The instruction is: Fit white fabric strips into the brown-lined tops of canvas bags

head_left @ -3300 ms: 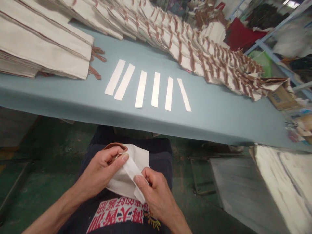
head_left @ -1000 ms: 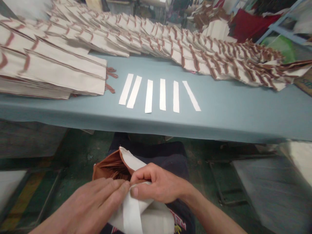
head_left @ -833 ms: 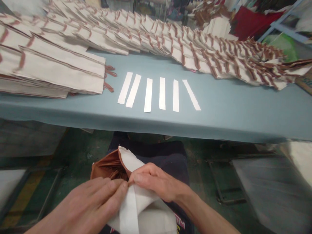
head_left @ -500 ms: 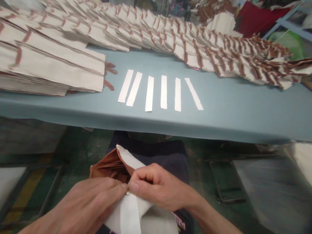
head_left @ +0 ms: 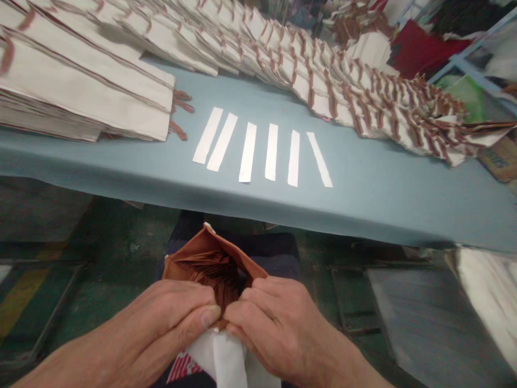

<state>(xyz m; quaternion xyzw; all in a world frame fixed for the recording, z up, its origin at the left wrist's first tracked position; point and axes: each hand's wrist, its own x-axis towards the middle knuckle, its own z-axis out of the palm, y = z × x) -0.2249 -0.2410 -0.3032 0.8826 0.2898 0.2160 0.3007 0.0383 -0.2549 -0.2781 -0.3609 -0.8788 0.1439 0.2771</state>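
On my lap is a bag (head_left: 255, 266), brown inside and off-white outside, its mouth open towards me. A bunch of folded brown strips (head_left: 214, 272) fills its inside. My left hand (head_left: 173, 318) is closed on the near rim, thumb on top. Close beside it, my right hand (head_left: 278, 326) pinches the same rim, fingers curled. The fingertips almost meet at the middle of the rim. Below them a white band (head_left: 229, 360) hangs down the near side. Red printing (head_left: 183, 367) shows under my left wrist.
Ahead stands a table with a blue-grey cover (head_left: 363, 188). Several white strips (head_left: 247, 153) lie on it in a row. A stack of off-white cloth pieces (head_left: 89, 86) is at left. Overlapping pieces with brown edges (head_left: 323, 91) run along the back. A grey panel (head_left: 420, 318) is low at right.
The bag's mouth has opened wider, showing more brown strips. My right hand has moved slightly right and down, with its fingers turned over the rim. The view has tilted a little.
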